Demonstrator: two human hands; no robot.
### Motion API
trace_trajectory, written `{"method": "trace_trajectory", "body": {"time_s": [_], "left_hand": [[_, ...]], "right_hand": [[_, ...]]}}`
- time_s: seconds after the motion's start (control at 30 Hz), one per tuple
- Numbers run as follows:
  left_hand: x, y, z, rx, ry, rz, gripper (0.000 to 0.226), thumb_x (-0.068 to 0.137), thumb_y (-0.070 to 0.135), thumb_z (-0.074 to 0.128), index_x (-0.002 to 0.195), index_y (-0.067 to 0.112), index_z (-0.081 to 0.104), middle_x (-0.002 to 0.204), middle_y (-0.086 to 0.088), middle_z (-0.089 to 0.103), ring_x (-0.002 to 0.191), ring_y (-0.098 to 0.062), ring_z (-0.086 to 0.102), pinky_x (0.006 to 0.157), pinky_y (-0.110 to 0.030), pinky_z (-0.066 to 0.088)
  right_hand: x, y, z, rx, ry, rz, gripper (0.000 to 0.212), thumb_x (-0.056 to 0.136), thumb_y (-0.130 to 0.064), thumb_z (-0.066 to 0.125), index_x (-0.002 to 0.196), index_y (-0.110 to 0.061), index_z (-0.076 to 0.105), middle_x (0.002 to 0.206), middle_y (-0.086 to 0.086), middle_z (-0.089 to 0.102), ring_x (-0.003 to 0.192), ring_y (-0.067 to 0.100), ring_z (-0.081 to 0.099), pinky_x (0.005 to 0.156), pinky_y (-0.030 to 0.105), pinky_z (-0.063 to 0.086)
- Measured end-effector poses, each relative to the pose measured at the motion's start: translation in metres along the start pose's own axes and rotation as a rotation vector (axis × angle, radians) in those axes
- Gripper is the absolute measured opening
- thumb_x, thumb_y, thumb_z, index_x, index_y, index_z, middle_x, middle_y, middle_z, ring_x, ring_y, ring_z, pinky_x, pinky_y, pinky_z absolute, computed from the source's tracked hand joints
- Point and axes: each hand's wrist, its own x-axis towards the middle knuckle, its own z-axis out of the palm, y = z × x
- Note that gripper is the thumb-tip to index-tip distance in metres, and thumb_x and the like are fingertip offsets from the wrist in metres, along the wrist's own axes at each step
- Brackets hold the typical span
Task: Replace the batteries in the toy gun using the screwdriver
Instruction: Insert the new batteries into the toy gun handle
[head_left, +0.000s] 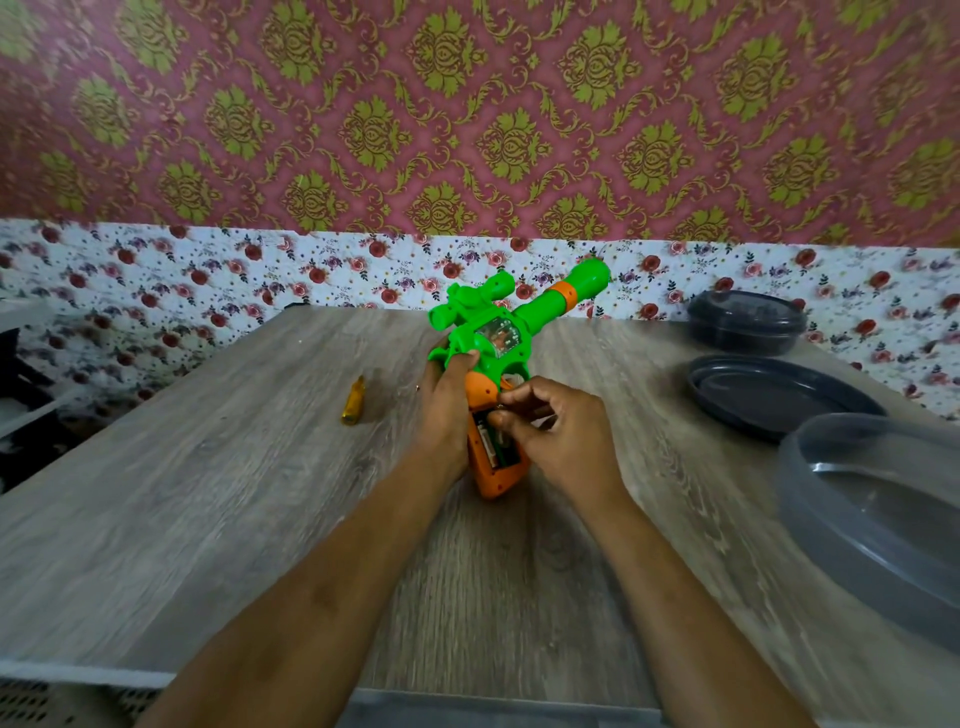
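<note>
A green toy gun (511, 317) with an orange grip (496, 480) stands on the wooden table (208, 493), barrel pointing away to the upper right. My left hand (444, 410) grips the gun at the left side of its body and grip. The battery compartment in the grip is open, and a battery (488, 439) shows inside. My right hand (556, 431) has its fingertips pinched at the top of that compartment; what they pinch is hidden. A yellow-handled screwdriver (353, 401) lies on the table to the left of the gun, apart from both hands.
A dark grey lidded container (745, 322) stands at the back right, with a dark grey lid or plate (774, 397) in front of it. A clear plastic tub (878, 519) sits at the right edge. The patterned wall rises behind the table.
</note>
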Motion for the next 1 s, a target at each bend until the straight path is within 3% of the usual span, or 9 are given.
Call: {"method": "trace_trajectory", "body": {"time_s": [0.17,0.23,0.3,0.53,0.6,0.7,1.0], "left_hand": [[0.004,-0.004,-0.002,0.008,0.001,-0.010,0.015,0.092,0.013,0.050,0.106,0.008,0.050,0.076,-0.007,0.057,0.046,-0.007,0.058,0.041,-0.015,0.045],[0.007,-0.006,-0.002,-0.008,0.003,-0.026,0.021,0.091,0.013,0.050,0.110,0.004,0.052,0.087,-0.013,0.061,0.059,-0.015,0.061,0.046,-0.019,0.050],[0.011,-0.009,-0.003,-0.019,0.003,-0.042,0.028,0.091,0.014,0.051,0.116,0.002,0.052,0.097,-0.018,0.062,0.069,-0.021,0.061,0.050,-0.021,0.052],[0.015,-0.015,-0.007,-0.048,0.036,-0.076,0.041,0.089,0.018,0.053,0.125,-0.003,0.051,0.100,-0.020,0.057,0.069,-0.021,0.058,0.048,-0.021,0.050],[0.015,-0.015,-0.009,-0.054,0.051,-0.094,0.044,0.088,0.020,0.054,0.126,-0.002,0.050,0.106,-0.024,0.058,0.076,-0.024,0.059,0.052,-0.024,0.050],[0.016,-0.016,-0.010,-0.058,0.057,-0.088,0.040,0.089,0.016,0.052,0.125,-0.001,0.051,0.119,-0.027,0.058,0.090,-0.029,0.060,0.052,-0.023,0.052],[0.021,-0.020,-0.013,-0.079,0.072,-0.128,0.041,0.089,0.017,0.053,0.126,0.002,0.051,0.120,-0.023,0.059,0.100,-0.034,0.062,0.064,-0.030,0.052]], "right_hand": [[-0.001,-0.002,0.001,-0.036,0.017,-0.038,0.008,0.073,-0.014,0.075,0.080,-0.012,0.071,0.081,-0.002,0.070,0.071,0.006,0.061,0.071,0.026,0.051],[-0.001,-0.003,0.003,-0.100,0.020,-0.080,0.007,0.073,-0.016,0.074,0.079,-0.013,0.070,0.081,-0.001,0.069,0.073,0.011,0.062,0.069,0.029,0.052],[-0.003,-0.006,0.004,-0.177,0.027,-0.126,0.007,0.073,-0.018,0.070,0.077,-0.012,0.069,0.081,0.000,0.068,0.072,0.014,0.062,0.065,0.026,0.050],[-0.008,-0.014,0.011,-0.460,0.078,-0.271,0.009,0.069,-0.019,0.061,0.071,-0.013,0.068,0.069,0.001,0.062,0.058,0.018,0.062,0.050,0.017,0.042],[-0.010,-0.014,0.013,-0.506,0.085,-0.290,0.019,0.073,-0.024,0.052,0.071,-0.014,0.068,0.068,0.001,0.061,0.057,0.018,0.062,0.049,0.017,0.041],[-0.013,-0.013,0.014,-0.558,0.087,-0.304,0.028,0.075,-0.028,0.044,0.073,-0.014,0.069,0.070,0.001,0.061,0.058,0.016,0.061,0.049,0.016,0.040],[-0.019,-0.013,0.016,-0.623,-0.020,-0.355,0.032,0.083,-0.027,0.041,0.070,-0.010,0.065,0.077,0.009,0.060,0.064,0.023,0.061,0.048,0.026,0.049]]}}
